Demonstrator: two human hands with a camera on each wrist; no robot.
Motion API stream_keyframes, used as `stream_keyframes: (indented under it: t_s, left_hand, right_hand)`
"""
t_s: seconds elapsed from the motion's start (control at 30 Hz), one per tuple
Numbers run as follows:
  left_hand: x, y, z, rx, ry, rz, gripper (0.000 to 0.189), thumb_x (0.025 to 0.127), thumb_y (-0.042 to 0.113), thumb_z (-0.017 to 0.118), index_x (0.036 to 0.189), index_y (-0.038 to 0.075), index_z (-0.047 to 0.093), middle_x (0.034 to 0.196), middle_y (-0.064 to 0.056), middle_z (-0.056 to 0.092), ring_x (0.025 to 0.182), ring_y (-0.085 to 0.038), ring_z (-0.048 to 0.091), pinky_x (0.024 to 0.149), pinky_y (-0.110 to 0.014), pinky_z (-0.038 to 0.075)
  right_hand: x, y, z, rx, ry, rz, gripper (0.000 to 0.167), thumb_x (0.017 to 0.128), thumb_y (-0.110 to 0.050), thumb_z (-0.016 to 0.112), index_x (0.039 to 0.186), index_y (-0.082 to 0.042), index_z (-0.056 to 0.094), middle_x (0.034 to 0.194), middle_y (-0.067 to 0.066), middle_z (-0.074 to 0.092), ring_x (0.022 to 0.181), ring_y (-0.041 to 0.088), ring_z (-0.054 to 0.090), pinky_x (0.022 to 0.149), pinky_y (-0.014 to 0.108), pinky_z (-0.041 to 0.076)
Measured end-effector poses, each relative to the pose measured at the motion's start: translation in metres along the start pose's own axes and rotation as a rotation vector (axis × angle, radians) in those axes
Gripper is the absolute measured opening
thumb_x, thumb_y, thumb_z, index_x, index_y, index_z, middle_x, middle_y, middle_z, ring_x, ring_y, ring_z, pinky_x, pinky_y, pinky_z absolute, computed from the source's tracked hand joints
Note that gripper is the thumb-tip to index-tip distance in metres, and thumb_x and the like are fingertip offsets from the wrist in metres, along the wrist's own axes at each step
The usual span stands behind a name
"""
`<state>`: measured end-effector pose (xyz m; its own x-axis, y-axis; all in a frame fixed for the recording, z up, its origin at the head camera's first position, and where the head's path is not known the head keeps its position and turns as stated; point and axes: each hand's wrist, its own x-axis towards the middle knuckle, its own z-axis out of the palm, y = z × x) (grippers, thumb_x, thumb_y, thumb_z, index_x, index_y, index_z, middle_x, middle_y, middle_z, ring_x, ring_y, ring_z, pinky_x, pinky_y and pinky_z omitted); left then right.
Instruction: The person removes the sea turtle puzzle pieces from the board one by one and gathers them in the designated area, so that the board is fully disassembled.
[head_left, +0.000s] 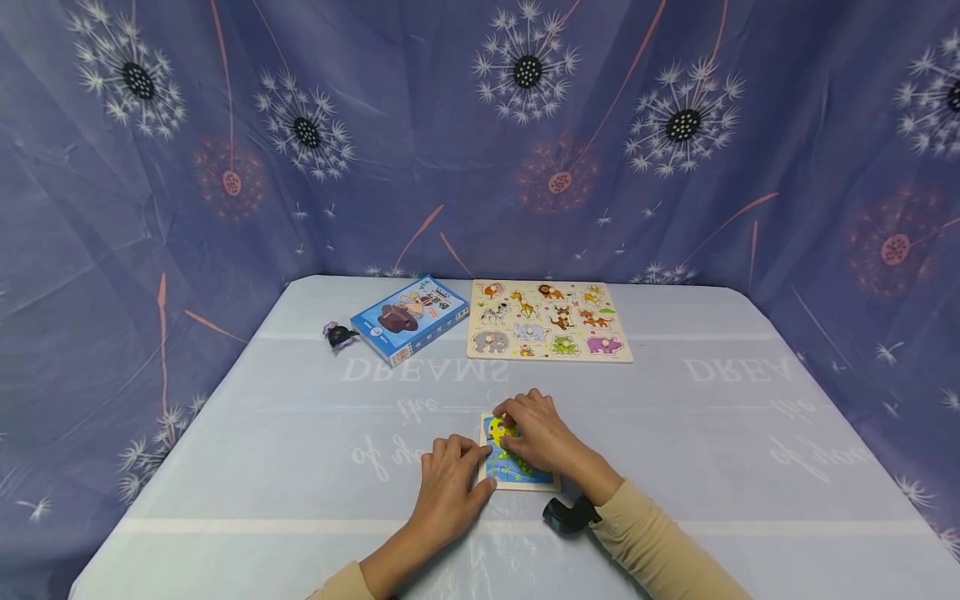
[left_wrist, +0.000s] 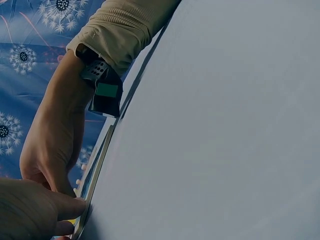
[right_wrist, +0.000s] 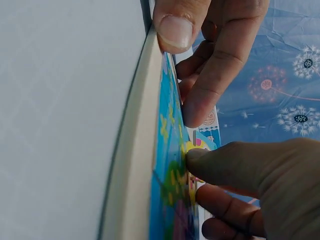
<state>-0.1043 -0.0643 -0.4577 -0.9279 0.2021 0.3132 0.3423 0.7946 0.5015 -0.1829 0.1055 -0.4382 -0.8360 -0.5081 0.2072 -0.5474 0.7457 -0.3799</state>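
Note:
A small jigsaw puzzle (head_left: 492, 475) with a pale wooden rim and a blue, yellow and green picture lies near the front of the table. My left hand (head_left: 447, 487) is at its left side, thumb on the rim (right_wrist: 131, 165) near a corner and the index finger reaching over the picture, steadying it. From the right, my right hand (head_left: 542, 433) arches over the upper part of the puzzle. Between its thumb and fingers it pinches a yellow and blue puzzle piece (right_wrist: 204, 142), tilted up at the picture's surface. Part of the picture is hidden under this hand.
Behind the puzzle lies a wooden animal peg board (head_left: 550, 321). Left of it is a blue box (head_left: 410, 317), with a small black and purple object (head_left: 340, 335) beside that. A dark wrist device (head_left: 568, 515) sits on my right wrist. A patterned curtain (head_left: 420, 125) encloses the table.

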Motion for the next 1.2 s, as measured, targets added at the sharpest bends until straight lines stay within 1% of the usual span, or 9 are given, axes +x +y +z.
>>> stream_keyframes:
  t_s: [0.13,0.27,0.47,0.7,0.97,1.2]
  left_hand:
    - [0.0,0.0,0.0,-0.004,-0.001,0.003,0.039,0.077,0.024,0.074,0.113,0.01,0.068,0.103,0.001,0.054,0.096,-0.016,0.04,0.077,-0.034,0.025]
    - [-0.001,0.0,0.0,0.004,0.007,0.009,0.039,0.076,0.024,0.074,0.113,0.011,0.068,0.103,0.001,0.054,0.095,-0.016,0.041,0.076,-0.033,0.025]
    - [-0.001,0.0,0.001,0.013,0.004,0.007,0.039,0.076,0.025,0.074,0.113,0.011,0.068,0.103,0.001,0.053,0.095,-0.016,0.041,0.076,-0.033,0.025]
    - [-0.001,0.0,0.0,0.011,-0.008,-0.001,0.04,0.077,0.025,0.074,0.114,0.011,0.068,0.103,0.001,0.053,0.096,-0.016,0.04,0.076,-0.033,0.025]
    - [-0.001,0.0,0.001,0.021,0.005,0.005,0.04,0.076,0.025,0.074,0.114,0.012,0.068,0.103,0.001,0.053,0.096,-0.016,0.041,0.077,-0.033,0.026]
    - [-0.001,0.0,0.0,0.019,-0.006,0.003,0.04,0.077,0.026,0.073,0.115,0.011,0.068,0.104,0.001,0.053,0.096,-0.016,0.04,0.077,-0.034,0.026]
  right_hand:
    - [0.001,0.001,0.001,0.051,-0.012,-0.006,0.032,0.076,-0.011,0.072,0.107,-0.012,0.065,0.08,-0.006,0.056,0.08,0.011,0.04,0.08,0.033,0.031]
    - [0.003,0.004,0.003,0.068,-0.018,-0.006,0.03,0.076,-0.009,0.072,0.106,-0.011,0.066,0.08,-0.005,0.057,0.081,0.011,0.041,0.08,0.035,0.032]
    - [0.007,0.008,0.003,0.046,-0.046,-0.007,0.025,0.077,-0.013,0.073,0.102,-0.013,0.068,0.079,-0.005,0.055,0.079,0.011,0.04,0.077,0.032,0.032]
    - [0.011,0.012,-0.001,0.046,-0.073,-0.014,0.023,0.078,-0.02,0.074,0.1,-0.014,0.07,0.079,-0.006,0.054,0.076,0.01,0.039,0.073,0.027,0.034]
    - [0.01,0.016,0.001,0.006,-0.041,-0.059,0.022,0.08,-0.023,0.073,0.1,-0.013,0.071,0.08,-0.005,0.054,0.076,0.009,0.039,0.07,0.025,0.035]
    - [0.01,0.019,-0.003,-0.011,-0.08,-0.102,0.028,0.081,-0.029,0.073,0.105,-0.015,0.071,0.088,-0.004,0.058,0.078,0.009,0.04,0.069,0.023,0.036]
